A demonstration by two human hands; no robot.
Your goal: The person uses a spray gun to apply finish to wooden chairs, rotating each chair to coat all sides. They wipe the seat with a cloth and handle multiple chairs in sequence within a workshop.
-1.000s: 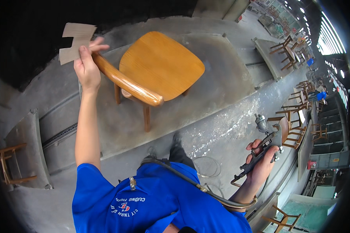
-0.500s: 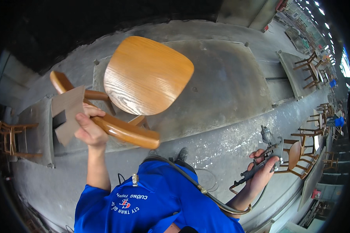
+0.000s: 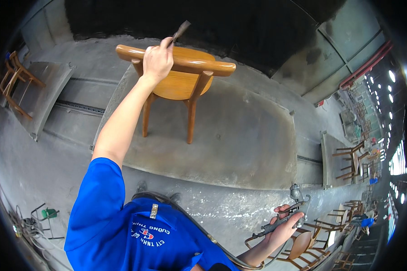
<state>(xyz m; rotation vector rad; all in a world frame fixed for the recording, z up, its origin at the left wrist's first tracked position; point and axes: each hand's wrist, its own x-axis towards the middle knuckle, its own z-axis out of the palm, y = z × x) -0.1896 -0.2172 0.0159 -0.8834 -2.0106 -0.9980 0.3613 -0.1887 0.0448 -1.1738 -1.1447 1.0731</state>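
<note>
A wooden chair [image 3: 182, 85] stands upright on a grey round platform [image 3: 244, 144], its curved back rail toward me. My left hand [image 3: 157, 60] grips that back rail and also pinches a piece of brown cardboard [image 3: 181, 30] that sticks up above the fingers. My right hand [image 3: 286, 226] is low at the right, away from the chair, and holds a metal spray gun [image 3: 288, 211] with a small cup on top. A dark hose [image 3: 192, 222] runs from the gun across my blue shirt.
More wooden chairs stand on a grey panel at the far left [image 3: 14, 77], at the right [image 3: 349, 159] and just under the spray gun [image 3: 303, 246]. Cables and a green object [image 3: 49, 212] lie on the floor at lower left. A dark wall rises behind the platform.
The chair has swung round from showing its seat top to standing with its back rail toward me. My left hand stayed on the rail and rose; the right hand kept the spray gun low.
</note>
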